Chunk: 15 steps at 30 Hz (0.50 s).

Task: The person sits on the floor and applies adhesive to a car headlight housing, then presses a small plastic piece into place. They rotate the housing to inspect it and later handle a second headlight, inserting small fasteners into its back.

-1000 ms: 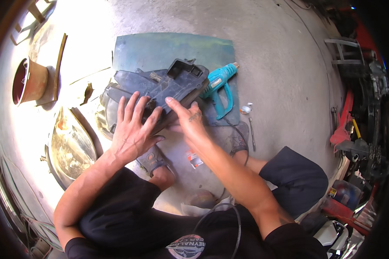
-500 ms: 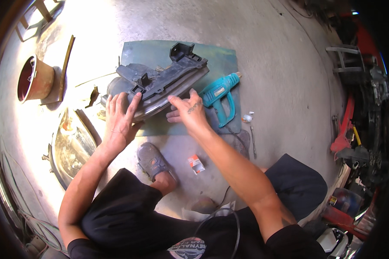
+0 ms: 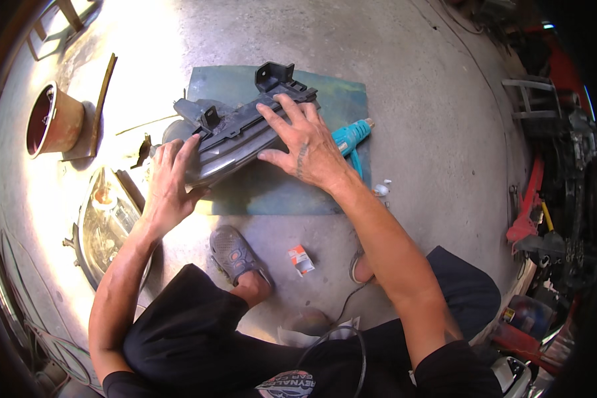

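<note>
Headlamp (image 3: pixel 235 144) lies over green board (image 3: pixel 278 196), between both hands; left hand (image 3: pixel 168 189) clamped on its left end, thumb low; right hand (image 3: pixel 305 146) clamped on its right end, fingers spread over top edge, thumb at near side; heat gun (image 3: pixel 353 137) partly hidden behind right hand; second headlamp (image 3: pixel 111 225) on floor, near left forearm (image 3: pixel 127 278)

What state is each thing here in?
Left hand: gripping the black lamp.
Right hand: gripping the black lamp too.
Black lamp: slanted, held in both hands.
Mat: flat on the floor.
Heat gun: lying on the mat, partly hidden; on or off, can't tell.
Clear lamp: lying on the floor.
Bucket: uncovered.
Box: lying on the floor.
</note>
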Each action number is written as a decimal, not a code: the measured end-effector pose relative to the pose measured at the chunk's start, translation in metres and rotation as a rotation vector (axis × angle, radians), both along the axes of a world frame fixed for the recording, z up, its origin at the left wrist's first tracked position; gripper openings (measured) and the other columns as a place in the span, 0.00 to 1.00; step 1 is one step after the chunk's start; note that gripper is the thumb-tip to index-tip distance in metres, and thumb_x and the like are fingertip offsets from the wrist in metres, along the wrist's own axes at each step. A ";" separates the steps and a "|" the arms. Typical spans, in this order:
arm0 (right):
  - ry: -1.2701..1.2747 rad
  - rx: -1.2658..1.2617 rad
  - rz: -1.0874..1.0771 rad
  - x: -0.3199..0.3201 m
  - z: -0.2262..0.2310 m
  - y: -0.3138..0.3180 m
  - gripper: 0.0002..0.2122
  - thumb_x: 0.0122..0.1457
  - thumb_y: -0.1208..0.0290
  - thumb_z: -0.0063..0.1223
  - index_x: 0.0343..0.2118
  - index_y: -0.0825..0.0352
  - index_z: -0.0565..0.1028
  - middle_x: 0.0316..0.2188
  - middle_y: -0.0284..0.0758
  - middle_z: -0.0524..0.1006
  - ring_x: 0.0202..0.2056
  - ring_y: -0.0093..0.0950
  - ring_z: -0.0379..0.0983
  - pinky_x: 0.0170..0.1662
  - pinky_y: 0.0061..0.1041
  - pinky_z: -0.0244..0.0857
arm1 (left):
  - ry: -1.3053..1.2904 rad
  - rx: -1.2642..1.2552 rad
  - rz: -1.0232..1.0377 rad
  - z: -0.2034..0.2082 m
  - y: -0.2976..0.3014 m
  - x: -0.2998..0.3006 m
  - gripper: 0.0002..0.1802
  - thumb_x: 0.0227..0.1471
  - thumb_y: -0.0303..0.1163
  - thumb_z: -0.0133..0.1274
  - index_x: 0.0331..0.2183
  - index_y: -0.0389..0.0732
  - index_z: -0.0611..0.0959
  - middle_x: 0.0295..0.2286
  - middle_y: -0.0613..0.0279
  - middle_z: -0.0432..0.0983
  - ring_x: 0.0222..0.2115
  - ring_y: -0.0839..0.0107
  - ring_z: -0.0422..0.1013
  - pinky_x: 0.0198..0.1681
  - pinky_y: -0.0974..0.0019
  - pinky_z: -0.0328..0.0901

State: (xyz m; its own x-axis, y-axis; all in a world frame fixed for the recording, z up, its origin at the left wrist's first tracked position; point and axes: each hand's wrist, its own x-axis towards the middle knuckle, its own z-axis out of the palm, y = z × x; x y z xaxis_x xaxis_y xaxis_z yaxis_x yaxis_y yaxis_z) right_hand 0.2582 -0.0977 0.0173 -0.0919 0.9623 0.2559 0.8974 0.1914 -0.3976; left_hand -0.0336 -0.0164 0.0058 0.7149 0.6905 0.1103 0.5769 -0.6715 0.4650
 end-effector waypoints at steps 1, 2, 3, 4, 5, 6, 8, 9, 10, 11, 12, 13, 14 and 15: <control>-0.071 -0.029 0.003 -0.001 -0.001 0.001 0.35 0.51 0.65 0.72 0.64 0.62 0.71 0.62 0.47 0.66 0.52 0.44 0.68 0.56 0.42 0.67 | -0.015 -0.033 0.008 0.001 0.003 -0.001 0.60 0.32 0.24 0.75 0.67 0.46 0.64 0.56 0.43 0.65 0.57 0.43 0.62 0.61 0.46 0.62; -0.148 -0.053 0.001 -0.003 0.001 0.003 0.36 0.49 0.65 0.73 0.64 0.62 0.71 0.62 0.47 0.66 0.51 0.44 0.68 0.55 0.42 0.68 | -0.017 -0.027 -0.002 0.003 0.003 0.001 0.60 0.31 0.24 0.75 0.66 0.45 0.65 0.56 0.44 0.66 0.56 0.43 0.63 0.61 0.46 0.62; -0.224 -0.078 -0.002 -0.004 0.002 0.004 0.37 0.48 0.65 0.74 0.64 0.61 0.71 0.61 0.46 0.66 0.51 0.43 0.68 0.54 0.41 0.68 | -0.018 -0.020 -0.012 0.003 0.003 0.002 0.59 0.31 0.24 0.75 0.66 0.44 0.65 0.56 0.44 0.66 0.56 0.44 0.63 0.61 0.46 0.62; -0.241 -0.063 -0.003 -0.002 -0.001 0.005 0.38 0.47 0.65 0.75 0.64 0.61 0.71 0.61 0.46 0.67 0.51 0.43 0.68 0.53 0.41 0.68 | -0.020 -0.014 -0.023 0.004 0.002 0.003 0.59 0.31 0.24 0.75 0.65 0.43 0.65 0.55 0.45 0.66 0.55 0.44 0.63 0.60 0.47 0.62; -0.260 -0.050 -0.006 0.001 -0.004 0.005 0.39 0.45 0.66 0.76 0.63 0.61 0.71 0.61 0.46 0.67 0.50 0.42 0.69 0.53 0.40 0.68 | -0.024 0.010 -0.054 0.006 0.000 0.006 0.59 0.30 0.24 0.76 0.65 0.43 0.66 0.54 0.45 0.67 0.54 0.44 0.64 0.60 0.47 0.62; -0.279 -0.037 -0.009 0.005 -0.006 0.004 0.39 0.44 0.66 0.77 0.63 0.61 0.71 0.60 0.45 0.67 0.50 0.42 0.69 0.52 0.40 0.68 | 0.000 0.008 -0.075 0.010 0.000 0.008 0.59 0.30 0.24 0.76 0.65 0.44 0.66 0.54 0.45 0.67 0.54 0.44 0.64 0.60 0.47 0.62; -0.194 -0.026 0.000 0.006 -0.005 -0.009 0.40 0.42 0.67 0.77 0.61 0.64 0.72 0.59 0.46 0.68 0.49 0.42 0.69 0.51 0.41 0.67 | 0.056 0.005 -0.112 0.025 0.000 0.008 0.60 0.29 0.24 0.76 0.65 0.44 0.66 0.53 0.45 0.67 0.53 0.45 0.64 0.59 0.47 0.63; -0.149 -0.030 -0.001 0.005 -0.004 -0.020 0.40 0.41 0.67 0.77 0.61 0.65 0.72 0.58 0.46 0.69 0.49 0.42 0.69 0.51 0.41 0.67 | 0.075 0.008 -0.141 0.034 -0.001 0.007 0.60 0.28 0.24 0.76 0.65 0.45 0.67 0.53 0.46 0.67 0.53 0.45 0.64 0.58 0.47 0.63; -0.103 -0.026 -0.013 0.004 -0.003 -0.030 0.40 0.40 0.67 0.77 0.60 0.66 0.72 0.57 0.46 0.69 0.49 0.42 0.68 0.51 0.41 0.66 | 0.107 0.022 -0.164 0.048 -0.002 0.008 0.60 0.26 0.24 0.76 0.64 0.45 0.69 0.52 0.47 0.68 0.52 0.46 0.65 0.58 0.47 0.63; -0.051 -0.021 -0.025 -0.001 -0.003 -0.040 0.39 0.40 0.67 0.78 0.59 0.67 0.72 0.57 0.46 0.69 0.48 0.42 0.68 0.51 0.40 0.66 | 0.150 0.020 -0.195 0.064 -0.004 0.007 0.57 0.28 0.24 0.74 0.64 0.47 0.70 0.51 0.47 0.69 0.53 0.47 0.65 0.58 0.49 0.62; -0.003 -0.026 -0.045 -0.004 -0.007 -0.053 0.39 0.40 0.66 0.78 0.59 0.68 0.72 0.56 0.46 0.70 0.48 0.42 0.68 0.51 0.40 0.66 | 0.187 0.011 -0.236 0.075 -0.005 0.009 0.55 0.30 0.24 0.72 0.64 0.48 0.72 0.50 0.46 0.70 0.53 0.48 0.66 0.58 0.50 0.61; 0.033 -0.066 -0.073 -0.007 -0.013 -0.065 0.39 0.40 0.64 0.77 0.58 0.69 0.72 0.55 0.47 0.69 0.48 0.43 0.68 0.52 0.40 0.65 | 0.234 -0.009 -0.271 0.084 -0.005 0.016 0.55 0.30 0.24 0.72 0.64 0.48 0.72 0.50 0.46 0.71 0.53 0.49 0.66 0.58 0.50 0.61; 0.064 -0.087 -0.110 -0.011 -0.021 -0.077 0.39 0.41 0.64 0.77 0.58 0.69 0.72 0.55 0.47 0.69 0.49 0.44 0.68 0.53 0.40 0.64 | 0.284 -0.026 -0.308 0.094 -0.006 0.025 0.55 0.29 0.25 0.72 0.64 0.49 0.73 0.49 0.47 0.71 0.52 0.50 0.66 0.58 0.50 0.61; 0.097 -0.101 -0.138 -0.016 -0.031 -0.085 0.39 0.41 0.63 0.77 0.59 0.70 0.71 0.55 0.47 0.69 0.49 0.44 0.68 0.54 0.40 0.64 | 0.337 -0.037 -0.337 0.099 -0.006 0.032 0.55 0.29 0.25 0.72 0.64 0.49 0.74 0.49 0.47 0.72 0.52 0.50 0.67 0.58 0.51 0.61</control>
State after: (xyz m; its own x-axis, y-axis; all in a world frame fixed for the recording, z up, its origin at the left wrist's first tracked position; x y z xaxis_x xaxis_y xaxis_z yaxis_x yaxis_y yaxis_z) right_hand 0.2417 -0.1825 -0.0138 0.0635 0.9854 0.1583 0.8689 0.0234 -0.4944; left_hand -0.0018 -0.0228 0.1051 0.8911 0.4135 -0.1870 0.4532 -0.8333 0.3166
